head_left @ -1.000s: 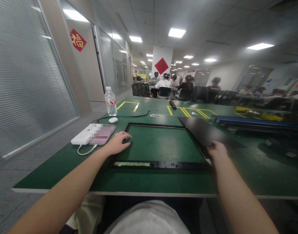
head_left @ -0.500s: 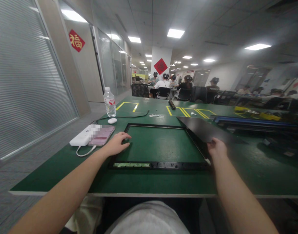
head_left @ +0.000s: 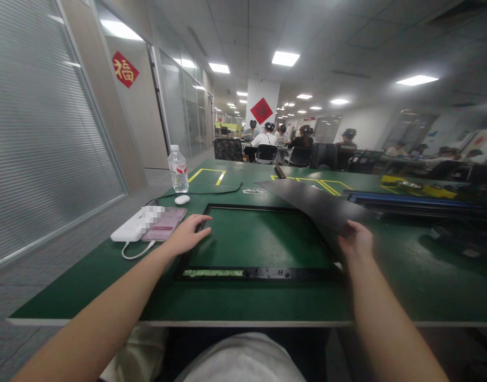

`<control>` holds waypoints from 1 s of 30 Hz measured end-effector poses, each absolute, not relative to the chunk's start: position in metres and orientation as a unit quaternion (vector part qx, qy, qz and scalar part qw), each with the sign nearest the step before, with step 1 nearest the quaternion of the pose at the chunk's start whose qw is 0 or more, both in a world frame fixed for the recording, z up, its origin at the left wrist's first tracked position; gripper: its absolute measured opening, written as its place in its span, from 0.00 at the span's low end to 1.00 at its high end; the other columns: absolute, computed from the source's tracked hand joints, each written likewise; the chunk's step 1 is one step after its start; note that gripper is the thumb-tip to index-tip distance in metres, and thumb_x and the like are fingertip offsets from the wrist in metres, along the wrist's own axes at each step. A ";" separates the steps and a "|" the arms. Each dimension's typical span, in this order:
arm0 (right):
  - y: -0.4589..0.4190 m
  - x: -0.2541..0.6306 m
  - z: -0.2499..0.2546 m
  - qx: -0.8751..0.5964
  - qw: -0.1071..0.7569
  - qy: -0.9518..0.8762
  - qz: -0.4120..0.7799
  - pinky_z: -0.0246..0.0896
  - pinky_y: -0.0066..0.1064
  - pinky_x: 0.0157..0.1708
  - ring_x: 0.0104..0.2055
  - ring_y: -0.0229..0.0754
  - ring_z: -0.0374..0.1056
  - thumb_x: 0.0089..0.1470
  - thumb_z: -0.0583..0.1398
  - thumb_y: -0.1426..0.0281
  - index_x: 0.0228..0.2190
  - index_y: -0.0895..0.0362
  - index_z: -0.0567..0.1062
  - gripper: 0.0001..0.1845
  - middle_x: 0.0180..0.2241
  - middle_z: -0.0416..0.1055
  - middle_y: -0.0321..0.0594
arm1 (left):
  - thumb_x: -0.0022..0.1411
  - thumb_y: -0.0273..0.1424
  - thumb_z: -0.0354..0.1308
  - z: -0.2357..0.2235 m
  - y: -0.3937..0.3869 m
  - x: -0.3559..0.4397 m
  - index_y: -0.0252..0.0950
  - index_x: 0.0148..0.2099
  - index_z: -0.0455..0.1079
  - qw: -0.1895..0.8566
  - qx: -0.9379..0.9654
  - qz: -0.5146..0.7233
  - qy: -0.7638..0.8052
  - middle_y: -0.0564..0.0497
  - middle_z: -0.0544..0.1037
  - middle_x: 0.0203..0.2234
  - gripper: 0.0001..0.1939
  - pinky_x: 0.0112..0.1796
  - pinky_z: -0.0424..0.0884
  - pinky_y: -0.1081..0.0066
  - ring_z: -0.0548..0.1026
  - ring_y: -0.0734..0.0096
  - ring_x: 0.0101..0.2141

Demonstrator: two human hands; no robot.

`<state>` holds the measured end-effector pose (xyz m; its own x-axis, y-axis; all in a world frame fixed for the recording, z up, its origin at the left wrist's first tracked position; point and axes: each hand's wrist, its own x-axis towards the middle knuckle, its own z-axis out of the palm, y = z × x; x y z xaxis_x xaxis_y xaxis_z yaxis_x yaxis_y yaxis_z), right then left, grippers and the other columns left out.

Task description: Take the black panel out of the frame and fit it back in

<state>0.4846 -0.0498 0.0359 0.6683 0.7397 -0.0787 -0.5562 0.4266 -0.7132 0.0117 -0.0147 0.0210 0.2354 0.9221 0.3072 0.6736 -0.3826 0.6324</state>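
Right hand (head_left: pixel 357 241) grips a dark sheet (head_left: pixel 307 201) at the right of a black frame (head_left: pixel 275 274).
The sheet tilts, one corner pointing forward and left; its long side is unclear. The frame lies on the green table (head_left: pixel 227 300), long from left to right. The left hand (head_left: pixel 187 232) reaches to its left side, fingers apart. A red sign (head_left: pixel 125 69) says 福.

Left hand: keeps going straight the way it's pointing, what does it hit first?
Likely the far bar of the black frame. The left hand angles forward and right across the opening; its height is unclear, so it might pass over.
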 end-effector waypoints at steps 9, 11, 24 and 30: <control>-0.049 0.498 0.025 -0.332 0.778 -0.211 0.490 0.76 0.38 0.31 0.29 0.45 0.75 0.42 0.60 0.75 0.30 0.54 0.75 0.10 0.26 0.76 0.37 | 0.53 0.41 0.68 0.030 -0.021 0.022 0.37 0.54 0.69 0.463 0.524 0.532 0.478 0.40 0.79 0.49 0.28 0.54 0.69 0.59 0.77 0.57 0.50; -0.047 0.503 0.021 -0.328 0.764 -0.249 0.496 0.77 0.40 0.33 0.29 0.47 0.75 0.43 0.60 0.74 0.30 0.53 0.76 0.09 0.25 0.77 0.36 | 0.56 0.34 0.67 0.036 -0.026 0.024 0.36 0.52 0.68 0.539 0.460 0.549 0.444 0.41 0.81 0.43 0.23 0.50 0.73 0.63 0.80 0.61 0.44; -0.049 0.490 0.023 -0.458 0.655 -0.279 0.532 0.74 0.44 0.33 0.30 0.52 0.76 0.41 0.61 0.72 0.27 0.55 0.77 0.06 0.24 0.77 0.43 | 0.59 0.25 0.60 0.063 -0.038 0.025 0.30 0.46 0.77 0.691 0.315 0.522 0.388 0.46 0.82 0.27 0.13 0.25 0.75 0.71 0.80 0.63 0.24; -0.052 0.476 0.026 -0.465 0.606 -0.305 0.568 0.73 0.42 0.33 0.33 0.52 0.77 0.43 0.61 0.73 0.32 0.57 0.77 0.10 0.28 0.79 0.46 | 0.56 0.20 0.59 0.063 -0.035 0.023 0.33 0.47 0.77 0.660 0.309 0.555 0.402 0.48 0.82 0.30 0.16 0.20 0.72 0.75 0.77 0.70 0.21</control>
<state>0.4758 -0.0521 0.0259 0.1683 0.9729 -0.1586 -0.4054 -0.0784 -0.9108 0.0228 -0.0348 0.0626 0.0605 0.9805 -0.1869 -0.4848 0.1925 0.8532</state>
